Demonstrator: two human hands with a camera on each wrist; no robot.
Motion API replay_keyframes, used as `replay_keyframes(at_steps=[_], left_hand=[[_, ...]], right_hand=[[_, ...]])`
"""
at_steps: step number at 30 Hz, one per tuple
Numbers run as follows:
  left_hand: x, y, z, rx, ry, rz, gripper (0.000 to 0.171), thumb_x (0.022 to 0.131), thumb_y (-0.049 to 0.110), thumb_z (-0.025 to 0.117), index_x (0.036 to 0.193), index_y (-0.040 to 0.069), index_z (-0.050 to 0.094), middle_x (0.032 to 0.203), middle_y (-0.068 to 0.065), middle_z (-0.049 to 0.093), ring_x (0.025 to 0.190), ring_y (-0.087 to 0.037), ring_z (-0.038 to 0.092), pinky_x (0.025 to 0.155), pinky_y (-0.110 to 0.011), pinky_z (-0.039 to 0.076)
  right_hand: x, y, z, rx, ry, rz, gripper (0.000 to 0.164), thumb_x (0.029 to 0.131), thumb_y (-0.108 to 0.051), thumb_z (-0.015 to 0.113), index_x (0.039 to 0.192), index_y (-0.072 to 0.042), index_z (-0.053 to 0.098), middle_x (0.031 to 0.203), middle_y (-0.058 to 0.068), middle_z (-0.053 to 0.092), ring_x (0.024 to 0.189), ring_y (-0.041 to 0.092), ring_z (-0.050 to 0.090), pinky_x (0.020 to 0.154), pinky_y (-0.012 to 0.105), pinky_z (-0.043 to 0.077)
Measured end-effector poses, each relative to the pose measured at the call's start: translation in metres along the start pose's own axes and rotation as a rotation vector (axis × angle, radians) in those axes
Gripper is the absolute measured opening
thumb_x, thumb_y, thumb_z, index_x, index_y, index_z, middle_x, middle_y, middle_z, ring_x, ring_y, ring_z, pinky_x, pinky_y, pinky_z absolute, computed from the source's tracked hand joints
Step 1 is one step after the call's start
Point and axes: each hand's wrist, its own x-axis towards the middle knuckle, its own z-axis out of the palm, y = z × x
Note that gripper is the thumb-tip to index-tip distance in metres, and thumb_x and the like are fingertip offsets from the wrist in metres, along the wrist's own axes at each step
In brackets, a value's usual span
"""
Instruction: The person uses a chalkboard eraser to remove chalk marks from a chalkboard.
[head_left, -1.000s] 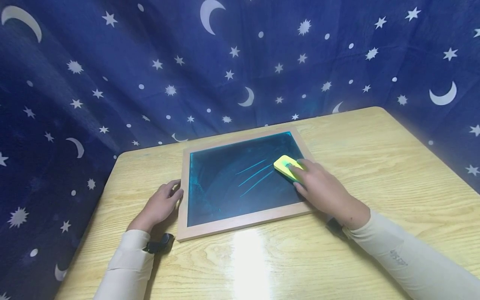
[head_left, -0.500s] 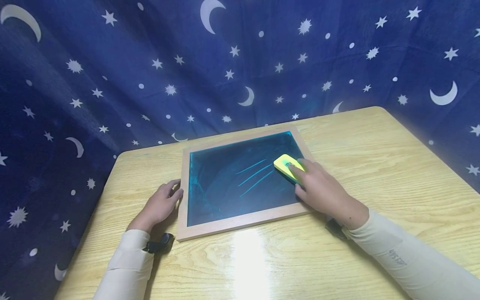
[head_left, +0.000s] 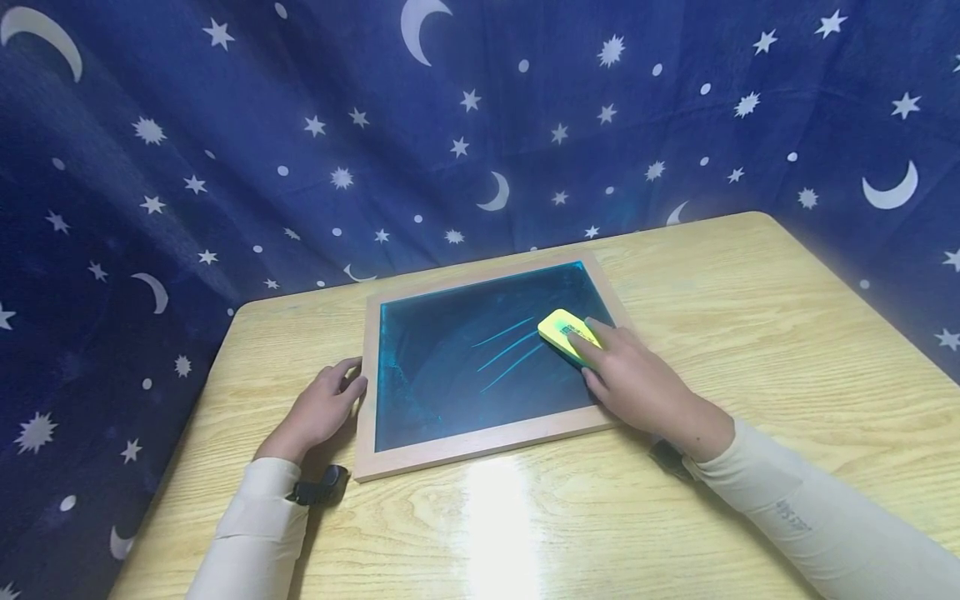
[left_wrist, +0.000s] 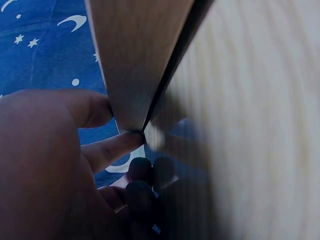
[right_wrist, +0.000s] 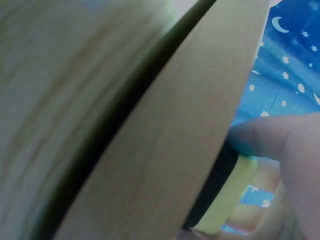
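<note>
In the head view a small blackboard (head_left: 442,367) with a pale wooden frame (head_left: 480,450) lies on the table. Three light blue chalk lines (head_left: 512,348) slant across its dark surface. My right hand (head_left: 637,375) grips a yellow blackboard eraser (head_left: 561,329) on the board's right part, its front end at the lines' right ends. The right wrist view shows the eraser's dark felt (right_wrist: 215,185) behind the frame's edge, with the thumb beside it. My left hand (head_left: 321,408) rests at the frame's left side, thumb and fingertips against the edge; in the left wrist view other fingers lie low, near the tabletop.
The light wood table (head_left: 787,333) extends around the board, with a bright glare patch at the front. A dark blue curtain (head_left: 420,125) with moons and stars hangs behind and beside the table. Dark straps (head_left: 318,490) are on the wrists, over pale sleeves.
The right hand with the eraser has slid slightly left, over the right ends of the lower chalk lines. The left hand and the blackboard have stayed in place.
</note>
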Motion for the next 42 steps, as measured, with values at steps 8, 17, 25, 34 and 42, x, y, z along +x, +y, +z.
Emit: replay_keyframes(at_steps=[8,17,25,34,42], left_hand=[[0.001,0.000,0.001,0.000,-0.001,-0.006,0.060,0.107,0.042,0.036,0.154,0.006,0.034,0.140,-0.026,0.048,0.126,-0.042,0.052,0.104,-0.063,0.042],[0.001,-0.002,0.001,-0.006,-0.001,-0.003,0.060,0.107,0.043,0.035,0.155,0.006,0.034,0.142,-0.027,0.046,0.127,-0.043,0.051,0.104,-0.062,0.042],[0.001,-0.002,0.000,-0.011,-0.003,0.002,0.060,0.107,0.043,0.036,0.154,0.006,0.034,0.138,-0.026,0.049,0.125,-0.043,0.053,0.103,-0.062,0.043],[-0.001,0.002,-0.001,0.000,0.003,0.024,0.058,0.108,0.040,0.036,0.153,0.004,0.035,0.138,-0.027,0.049,0.127,-0.044,0.053,0.103,-0.062,0.043],[-0.001,0.001,0.000,-0.006,0.002,0.021,0.059,0.108,0.040,0.036,0.154,0.003,0.034,0.140,-0.028,0.048,0.127,-0.045,0.052,0.104,-0.062,0.043]], right_hand=[[-0.003,-0.009,0.000,-0.004,-0.039,-0.075,0.051,0.094,-0.013,0.065,0.144,-0.008,0.054,0.145,0.028,0.048,0.121,0.045,0.057,0.098,0.056,0.051],[-0.012,-0.026,0.002,0.034,-0.054,-0.170,0.050,0.095,-0.014,0.063,0.145,-0.011,0.054,0.149,0.024,0.046,0.124,0.039,0.057,0.092,0.050,0.055],[-0.019,-0.040,0.001,0.056,-0.071,-0.210,0.051,0.096,-0.018,0.064,0.145,-0.015,0.054,0.151,0.019,0.047,0.125,0.033,0.058,0.093,0.046,0.055],[-0.022,-0.045,0.001,0.061,-0.083,-0.262,0.051,0.095,-0.017,0.066,0.145,-0.014,0.054,0.150,0.017,0.048,0.120,0.030,0.060,0.094,0.044,0.054],[-0.024,-0.047,0.001,0.054,-0.086,-0.311,0.051,0.095,-0.017,0.066,0.145,-0.015,0.054,0.150,0.018,0.048,0.117,0.030,0.061,0.093,0.044,0.055]])
